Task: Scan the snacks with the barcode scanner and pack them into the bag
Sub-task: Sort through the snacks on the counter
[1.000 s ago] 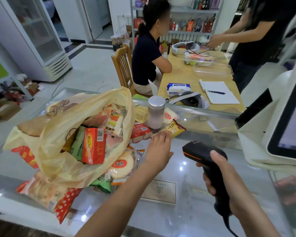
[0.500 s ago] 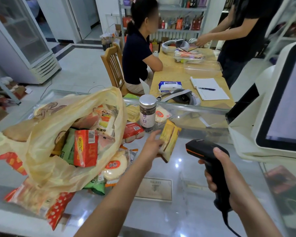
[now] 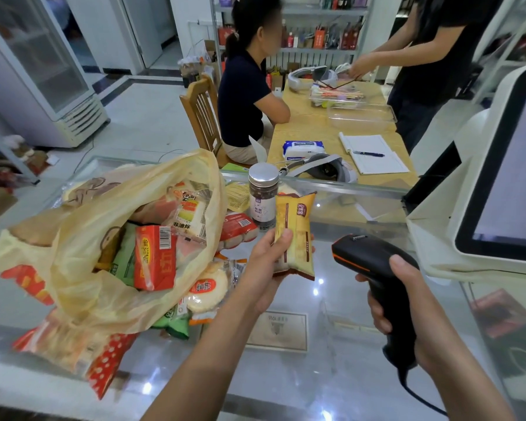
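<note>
My left hand (image 3: 263, 268) grips a yellow snack packet (image 3: 296, 229), held upright above the glass counter (image 3: 286, 375). My right hand (image 3: 407, 314) grips the handle of a black barcode scanner (image 3: 374, 262), whose head sits just right of the packet. A yellowish plastic bag (image 3: 82, 268) lies open on the left, holding a red box (image 3: 155, 256) and several snack packs. More snacks lie loose beside and under the bag, among them a red pack (image 3: 239, 229) and a round rice cracker pack (image 3: 208, 288).
A jar with a silver lid (image 3: 263, 196) stands behind the packet. A white checkout screen (image 3: 498, 177) fills the right side. Beyond the counter, a seated person (image 3: 246, 95) and a standing person (image 3: 431, 56) are at a wooden table (image 3: 310, 129).
My left hand picked the yellow packet up from the counter beside the jar and raised it upright in front of the scanner. The scanner hand stayed about where it was.
</note>
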